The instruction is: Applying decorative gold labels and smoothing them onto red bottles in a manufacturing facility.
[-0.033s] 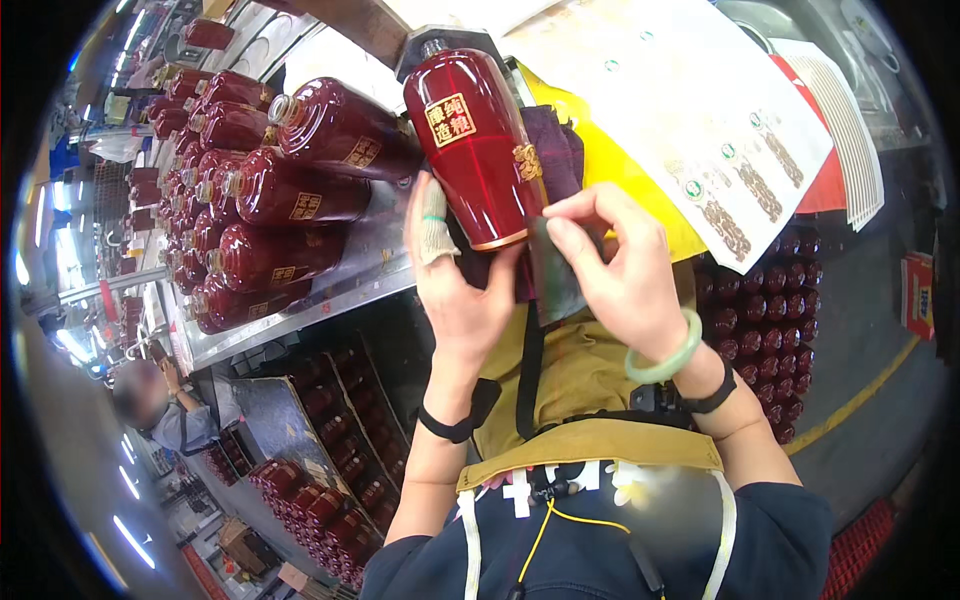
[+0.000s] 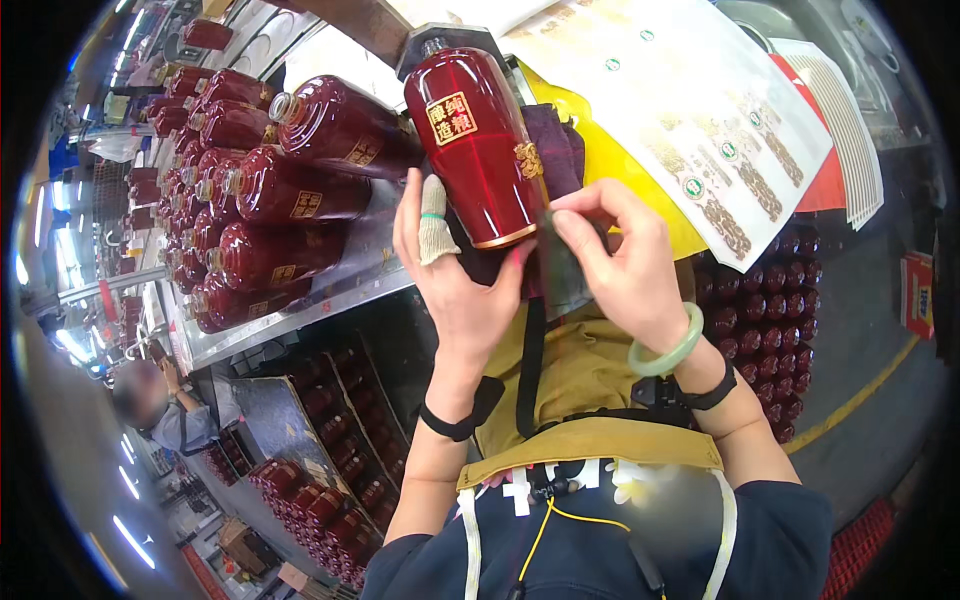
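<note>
A dark red glass bottle [image 2: 478, 160] with gold square lettering and a gold emblem lies tilted, its neck at the far end against a dark holder [image 2: 468, 38]. Beside its near base is my left hand [image 2: 455, 290], fingers apart. The thumb meets the bottom rim, and a pale cloth cover with a green band wraps one finger. At the bottle's lower right, thumb and forefinger of my right hand [image 2: 630, 265] pinch the edge of a thin dark sheet [image 2: 565, 275]. It is blurred, and its kind is unclear. A purple cloth [image 2: 555, 150] shows behind the bottle.
More red bottles [image 2: 300, 190] crowd the metal table [image 2: 370, 255] on the left. White sheets of gold stickers [image 2: 690, 110] lie on yellow material [image 2: 600, 160] at the right. Bottles [image 2: 775, 330] also stand low at right. A person [image 2: 185, 415] sits far left.
The fingers of my left hand have shifted slightly left, away from the bottle's side. My right hand has moved slightly right, still pinching the dark sheet.
</note>
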`<action>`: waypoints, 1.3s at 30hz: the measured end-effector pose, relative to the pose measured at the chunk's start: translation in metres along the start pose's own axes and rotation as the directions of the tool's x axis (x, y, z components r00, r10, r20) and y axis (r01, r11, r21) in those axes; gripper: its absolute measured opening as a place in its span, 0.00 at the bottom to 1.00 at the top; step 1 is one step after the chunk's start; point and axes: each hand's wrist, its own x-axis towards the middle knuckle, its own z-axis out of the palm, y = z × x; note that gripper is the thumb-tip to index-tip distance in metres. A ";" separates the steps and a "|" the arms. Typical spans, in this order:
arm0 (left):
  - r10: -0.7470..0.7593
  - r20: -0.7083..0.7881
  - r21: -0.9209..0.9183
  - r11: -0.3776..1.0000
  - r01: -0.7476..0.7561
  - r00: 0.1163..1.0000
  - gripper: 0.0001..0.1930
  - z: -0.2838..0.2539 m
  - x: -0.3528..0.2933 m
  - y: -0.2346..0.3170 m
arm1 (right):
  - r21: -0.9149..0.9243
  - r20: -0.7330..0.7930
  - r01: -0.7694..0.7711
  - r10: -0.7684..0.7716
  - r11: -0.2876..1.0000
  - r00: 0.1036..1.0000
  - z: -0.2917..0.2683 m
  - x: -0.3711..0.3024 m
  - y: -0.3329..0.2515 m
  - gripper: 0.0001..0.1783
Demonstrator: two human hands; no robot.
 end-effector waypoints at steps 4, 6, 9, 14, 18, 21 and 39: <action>0.038 -0.007 -0.047 0.998 -0.038 0.999 0.40 0.004 0.000 -0.005 | -0.187 -0.047 0.038 -0.047 0.982 0.998 -0.013 0.009 0.000 0.06; 0.049 -0.031 -0.062 0.997 -0.051 0.998 0.38 0.005 -0.003 -0.011 | -0.005 -0.031 -0.006 0.006 1.000 1.000 -0.004 0.003 -0.013 0.05; -0.001 0.020 -0.135 0.991 0.004 1.000 0.36 0.006 -0.005 -0.018 | -0.073 0.011 -0.040 0.041 0.997 0.999 0.002 0.002 -0.009 0.06; 0.004 0.093 -0.140 0.990 0.010 0.996 0.34 0.003 -0.010 -0.031 | -0.129 -0.079 0.068 -0.079 0.989 0.994 -0.006 0.008 -0.002 0.05; 0.043 0.206 -0.111 0.994 -0.020 0.978 0.37 -0.004 -0.011 -0.040 | -0.028 0.014 0.005 -0.005 1.000 1.000 0.008 -0.003 -0.015 0.04; -0.009 0.254 -0.269 0.960 0.079 0.967 0.40 -0.019 0.001 -0.030 | -0.228 -0.091 0.092 -0.116 0.969 0.989 -0.006 0.009 -0.003 0.04; -0.076 0.734 -0.661 0.147 0.736 0.675 0.38 -0.012 0.058 0.023 | -0.113 0.318 0.562 -0.506 0.819 0.802 -0.149 0.039 -0.120 0.25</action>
